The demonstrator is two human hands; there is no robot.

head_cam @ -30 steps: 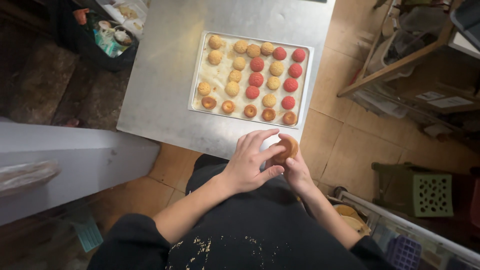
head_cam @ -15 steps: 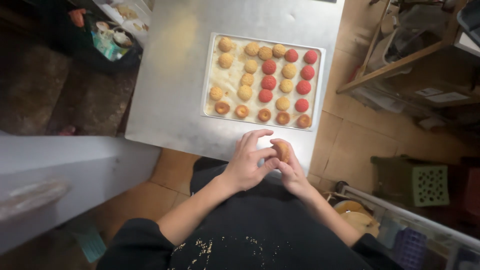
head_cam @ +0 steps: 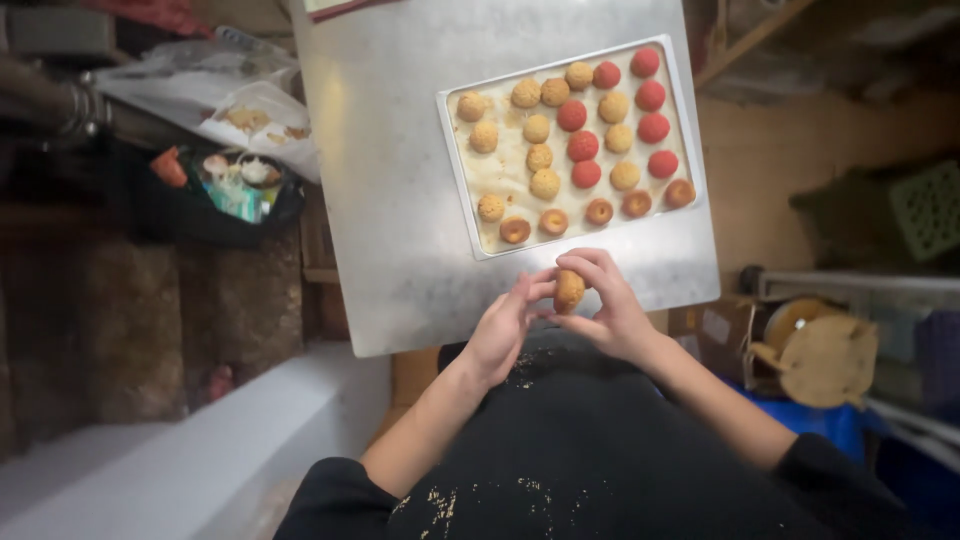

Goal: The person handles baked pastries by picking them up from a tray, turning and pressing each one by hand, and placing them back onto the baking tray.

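My right hand holds a small round tan pastry upright between its fingers, just above the near edge of a steel table. My left hand touches the pastry's left side with its fingertips. Beyond my hands lies a rectangular baking tray lined with pale paper. Several round pastries sit on it in rows, some tan, some red, and a few browner ones along the near row. My dark apron below is dusted with crumbs.
A dark bin with rubbish and a white plastic bag stand left of the table. A white ledge runs along the lower left. A green crate and a round brown lid are on the right.
The view has shifted and come closer to the table. My hands have opened around the pastry, and it now stands on edge between my fingers instead of being cupped.
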